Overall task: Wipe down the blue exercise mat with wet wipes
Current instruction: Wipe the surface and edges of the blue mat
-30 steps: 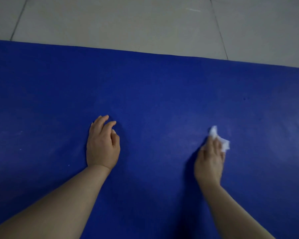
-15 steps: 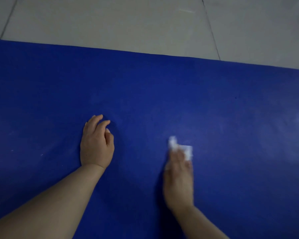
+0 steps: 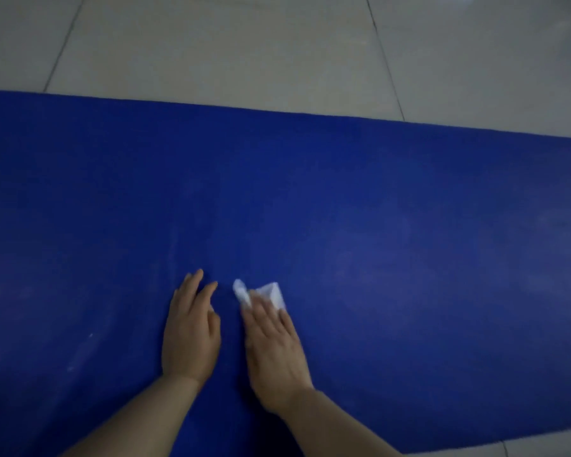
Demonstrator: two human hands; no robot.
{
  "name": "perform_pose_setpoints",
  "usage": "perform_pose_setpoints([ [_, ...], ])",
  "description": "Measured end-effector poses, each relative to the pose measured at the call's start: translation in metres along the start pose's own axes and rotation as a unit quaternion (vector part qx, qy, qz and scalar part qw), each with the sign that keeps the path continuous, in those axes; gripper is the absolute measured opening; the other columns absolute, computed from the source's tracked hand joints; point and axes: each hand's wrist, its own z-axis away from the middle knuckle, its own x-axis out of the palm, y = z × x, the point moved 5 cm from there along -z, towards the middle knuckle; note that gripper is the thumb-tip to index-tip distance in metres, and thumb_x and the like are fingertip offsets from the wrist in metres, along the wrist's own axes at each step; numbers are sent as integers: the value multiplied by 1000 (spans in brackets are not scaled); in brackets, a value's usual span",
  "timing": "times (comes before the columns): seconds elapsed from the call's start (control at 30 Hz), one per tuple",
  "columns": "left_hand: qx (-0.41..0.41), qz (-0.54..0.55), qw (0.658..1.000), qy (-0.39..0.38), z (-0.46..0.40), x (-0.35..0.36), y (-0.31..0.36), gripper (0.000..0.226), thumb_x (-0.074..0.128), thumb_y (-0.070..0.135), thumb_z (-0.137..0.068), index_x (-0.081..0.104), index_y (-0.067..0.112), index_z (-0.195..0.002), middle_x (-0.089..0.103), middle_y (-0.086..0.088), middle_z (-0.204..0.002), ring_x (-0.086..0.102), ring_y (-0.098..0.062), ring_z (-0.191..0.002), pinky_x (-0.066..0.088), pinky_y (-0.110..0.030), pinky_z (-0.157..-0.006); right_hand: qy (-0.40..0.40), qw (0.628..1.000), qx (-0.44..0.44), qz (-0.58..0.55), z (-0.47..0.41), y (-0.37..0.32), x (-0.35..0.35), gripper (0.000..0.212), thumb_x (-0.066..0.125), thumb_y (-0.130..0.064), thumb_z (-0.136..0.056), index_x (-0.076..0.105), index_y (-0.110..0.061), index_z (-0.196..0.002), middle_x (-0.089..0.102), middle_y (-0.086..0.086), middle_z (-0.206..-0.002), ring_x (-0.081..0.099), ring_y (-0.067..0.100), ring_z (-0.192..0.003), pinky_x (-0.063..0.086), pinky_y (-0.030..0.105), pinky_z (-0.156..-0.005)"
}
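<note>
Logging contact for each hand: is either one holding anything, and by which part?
The right hand presses a white wet wipe under its fingers, covering its near part. The left hand holds nothing.

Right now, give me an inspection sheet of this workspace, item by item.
Surface: blue exercise mat lies flat on the floor, faint pale smears.
Job's things: white wet wipe on the mat.
Clutter: nothing seen.
Hands: left hand rests on the mat, fingers relaxed; right hand presses the wipe with straight fingers, slightly blurred.
Cables: nothing seen.
Surroundings: pale tiled floor beyond the mat's far edge.
</note>
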Motion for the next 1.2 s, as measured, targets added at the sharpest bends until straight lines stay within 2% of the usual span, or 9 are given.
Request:
perform_pose_setpoints([
  [0.13,18,-29,999,-7,-9,5,-1,39,49,0,-91,53,1,-130,36,-13,-149,24,-25,-141,19,-43,-115,114,972,207,7,-6,97,-48,71,30,-5,-97,-11,-26,-150,3,-11,-158,2,9,-146,-10,20,-115],
  [0.23,22,-26,999,-11,-7,3,0,38,49,0,-91,53,2,-129,36,-12,-149,24,-24,-141,23,-46,-114,78,968,238,-6,-19,117,-49,65,25,-11,-101,-15,-27,-149,-19,-21,-149,-13,8,-145,-19,21,-108],
  [0.47,27,-29,999,-8,-9,5,-1,38,51,-2,-90,54,0,-128,38,-15,-147,27,-28,-140,21,-45,-114,77,958,275,-10,-27,115,-43,62,25,-17,-101,-14,-28,-148,-5,-7,-160,-15,8,-144,-13,29,-115],
  [0.57,26,-31,999,-6,-8,4,0,37,50,-1,-91,54,1,-128,37,-14,-148,25,-26,-140,23,-47,-113,98,970,223,-20,-28,79,-36,74,31,-13,-97,-19,-34,-147,0,-12,-159,-7,6,-145,-4,32,-117],
  [0.73,30,-36,999,-13,-9,0,1,38,46,0,-92,53,0,-129,36,-15,-148,25,-28,-141,23,-47,-114,-56,998,8,-37,8,5,10,62,15,-29,-95,-17,-35,-148,-29,-25,-149,-24,2,-140,-3,38,-119],
  [0.8,33,-31,999,-14,-9,-1,2,38,47,0,-92,54,0,-129,36,-15,-148,25,-28,-141,22,-45,-115,-38,999,6,-37,8,19,0,62,20,-22,-98,-11,-33,-150,-22,-26,-152,-13,6,-145,3,36,-120],
  [0.9,28,-19,999,-13,-9,1,-1,37,48,1,-92,54,1,-129,36,-14,-149,24,-27,-141,21,-44,-114,91,988,123,-3,-5,77,-39,69,33,-3,-96,0,-26,-152,17,-11,-155,15,19,-144,5,24,-118],
  [1.03,31,-17,999,-9,-10,1,-1,37,49,1,-92,54,1,-128,37,-13,-148,25,-26,-141,21,-44,-114,106,923,370,-8,-7,149,-70,60,26,-12,-100,-3,-22,-151,6,1,-160,3,18,-147,2,39,-119],
  [1.2,30,-21,999,-10,-10,3,-2,36,49,-1,-91,55,1,-127,37,-13,-148,26,-26,-141,19,-42,-114,77,987,137,33,-25,47,-25,69,30,-16,-92,-3,-18,-153,15,-6,-158,18,17,-144,5,34,-120],
])
